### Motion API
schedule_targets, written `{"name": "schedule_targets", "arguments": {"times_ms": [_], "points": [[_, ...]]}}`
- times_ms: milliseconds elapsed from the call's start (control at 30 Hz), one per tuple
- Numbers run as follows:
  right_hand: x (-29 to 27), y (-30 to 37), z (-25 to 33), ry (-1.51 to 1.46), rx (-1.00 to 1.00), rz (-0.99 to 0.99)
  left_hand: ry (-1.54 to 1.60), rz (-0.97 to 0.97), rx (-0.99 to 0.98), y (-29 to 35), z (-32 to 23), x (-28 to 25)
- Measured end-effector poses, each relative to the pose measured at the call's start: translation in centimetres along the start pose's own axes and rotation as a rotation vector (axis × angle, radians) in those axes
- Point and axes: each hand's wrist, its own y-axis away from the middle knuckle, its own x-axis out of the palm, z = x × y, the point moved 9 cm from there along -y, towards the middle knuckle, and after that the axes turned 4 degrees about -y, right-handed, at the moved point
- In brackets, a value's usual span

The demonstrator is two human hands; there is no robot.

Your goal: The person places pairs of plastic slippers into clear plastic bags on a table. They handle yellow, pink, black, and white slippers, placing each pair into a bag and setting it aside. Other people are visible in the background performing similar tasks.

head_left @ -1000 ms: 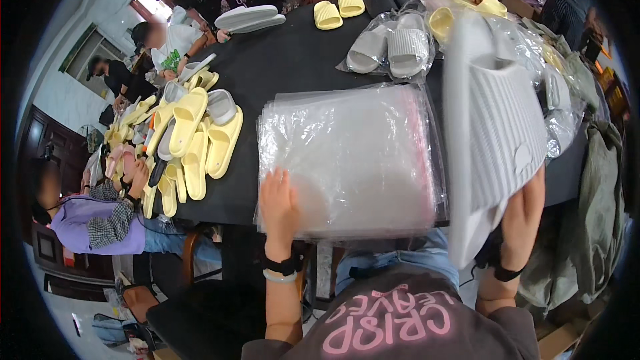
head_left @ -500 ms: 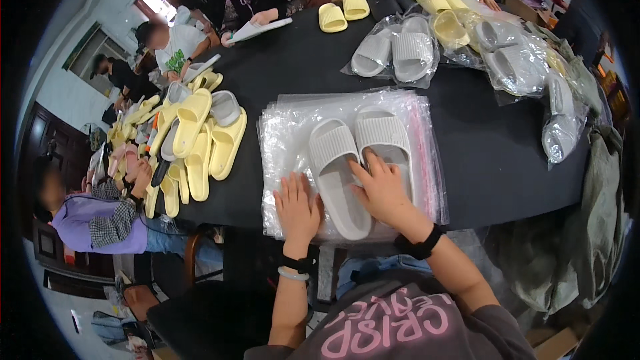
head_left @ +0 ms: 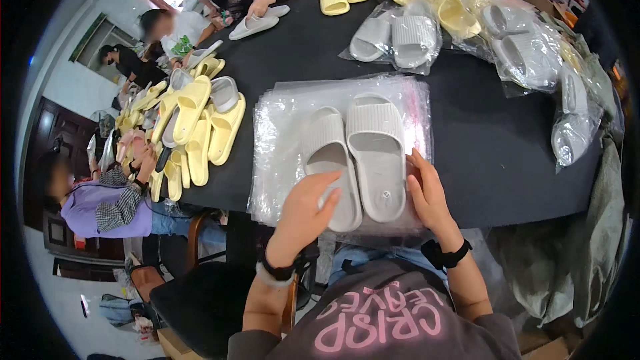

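A pair of pale grey slide slippers lies side by side, toes away from me, on a stack of clear plastic bags (head_left: 277, 133). Over the footbed of the left slipper (head_left: 323, 128) is my left hand (head_left: 303, 208), its thumb apart from its stretched fingers; I cannot tell whether it touches. My right hand (head_left: 430, 197) rests at the outer edge of the right slipper (head_left: 378, 160), fingers apart and holding nothing. A pink strip shows along the right side of the bag stack.
Loose yellow slippers (head_left: 192, 110) are heaped at the left of the black table (head_left: 493, 180). Bagged grey slippers (head_left: 412, 40) and more bagged pairs (head_left: 523, 57) lie far right. Two yellow slippers (head_left: 335, 0) stand at the back. Several people work around the table.
My right hand has left the right slipper's footbed and moved to its outer side. My left hand has moved from the bags onto the left slipper. The right slipper sits nearer me.
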Motion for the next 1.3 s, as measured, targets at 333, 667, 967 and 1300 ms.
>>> {"name": "schedule_targets", "arguments": {"times_ms": [333,667,967,1300], "points": [[0.5,0.0,1.3,0.213,-0.112,0.033,-0.353,-0.020,0.075,-4.1,1.1,3.8],[1.1,0.2,1.2,0.327,-0.147,0.071,0.327,-0.160,-0.345,-1.2,13.3,-8.3],[1.4,0.5,1.7,0.400,-0.152,0.056,-0.136,-0.392,-0.413,-4.1,27.8,-23.8],[1.6,0.2,1.8,0.439,-0.133,0.044,-0.822,-0.496,-0.460,-6.6,33.8,-20.0]]}}
